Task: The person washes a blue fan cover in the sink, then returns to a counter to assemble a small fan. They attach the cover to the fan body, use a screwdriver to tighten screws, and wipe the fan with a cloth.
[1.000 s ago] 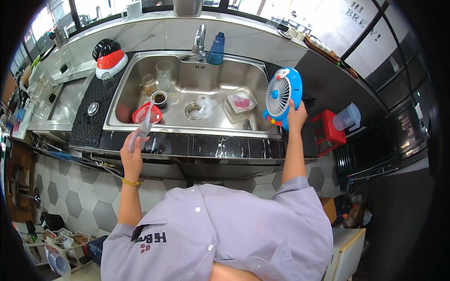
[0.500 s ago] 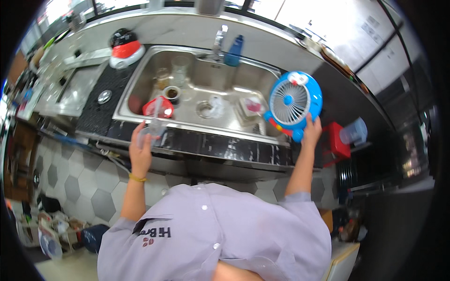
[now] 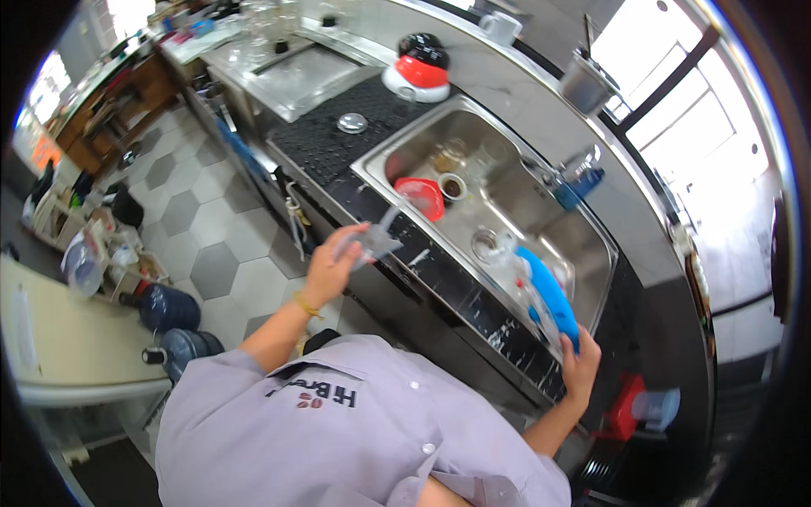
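My left hand (image 3: 332,267) pinches a clear, funnel-like plastic piece (image 3: 368,242) with a narrow stem, just off the front edge of the counter. My right hand (image 3: 580,364) grips the lower rim of a blue fan (image 3: 553,289), its cartoon-face front turned mostly edge-on to me. The fan is over the right part of the steel sink (image 3: 486,264) and hides some of the basin. Inside the sink lie a red plastic container (image 3: 420,198), a white cup with dark contents (image 3: 453,187) and glass jars (image 3: 450,155).
Beyond the sink are the faucet (image 3: 547,174) and a blue bottle (image 3: 581,188). A black, red and white dome (image 3: 419,69) stands on the wet black counter, near a round metal disc (image 3: 352,123). A red box (image 3: 627,407) sits at the right; large water bottles (image 3: 168,307) stand behind on the left.
The view has swung toward the left. My right hand has turned the fan from face-on to nearly edge-on and lowered it over the sink. My left hand still holds the clear piece.
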`<state>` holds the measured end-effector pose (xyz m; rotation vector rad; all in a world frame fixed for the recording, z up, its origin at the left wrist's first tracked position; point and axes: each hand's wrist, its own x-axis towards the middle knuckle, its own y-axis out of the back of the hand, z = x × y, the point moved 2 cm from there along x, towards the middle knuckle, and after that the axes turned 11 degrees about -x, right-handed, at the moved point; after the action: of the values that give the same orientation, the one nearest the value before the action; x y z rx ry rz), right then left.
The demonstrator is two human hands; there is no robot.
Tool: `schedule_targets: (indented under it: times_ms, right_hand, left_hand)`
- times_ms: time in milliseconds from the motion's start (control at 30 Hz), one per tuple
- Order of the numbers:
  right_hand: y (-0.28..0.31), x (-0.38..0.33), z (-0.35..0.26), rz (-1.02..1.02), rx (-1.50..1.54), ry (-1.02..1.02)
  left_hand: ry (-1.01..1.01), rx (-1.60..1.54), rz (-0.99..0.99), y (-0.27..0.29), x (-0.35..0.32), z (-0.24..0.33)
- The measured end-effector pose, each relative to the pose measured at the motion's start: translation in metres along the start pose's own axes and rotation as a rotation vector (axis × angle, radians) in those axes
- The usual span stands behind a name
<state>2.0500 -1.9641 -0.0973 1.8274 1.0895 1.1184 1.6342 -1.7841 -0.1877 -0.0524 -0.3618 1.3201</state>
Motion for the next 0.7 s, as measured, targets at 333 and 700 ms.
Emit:
schedule_targets:
  times_ms: [333, 700]
  right_hand:
    - [-0.012, 0.073, -0.104, -0.186, -0.067, 0.055]
    - [-0.118, 0.085, -0.106, 0.66, 0.784, -0.385]
  left_hand:
    - [-0.052, 0.064, 0.172, 0.16, -0.021, 0.029]
    - [-0.053, 0.202, 0.493, 0.347, -0.069, 0.04]
